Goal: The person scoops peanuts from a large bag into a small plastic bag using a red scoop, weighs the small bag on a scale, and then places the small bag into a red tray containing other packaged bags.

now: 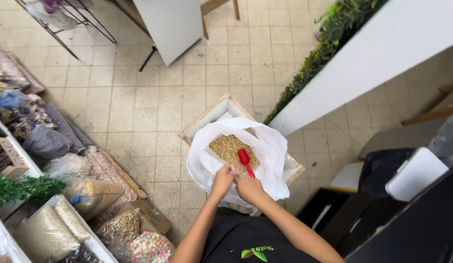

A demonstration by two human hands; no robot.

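A white plastic sack [272, 151] of tan grain [226, 146] stands open inside a white wooden box [212, 113] on the tiled floor. A red scoop [245, 159] lies in the grain with its handle pointing toward me. My left hand [223, 179] and my right hand [248, 187] meet at the sack's near rim, fingers curled, right by the scoop's handle end. Whether they pinch the plastic or touch the handle is hidden.
Clear bags of seeds, nuts and coloured cereal [148, 247] line the left side beside shelves. A long white planter with greenery [328, 44] runs at the right. A white board on a metal stand [170, 27] is ahead; dark bins and a white lid [415, 173] sit at right.
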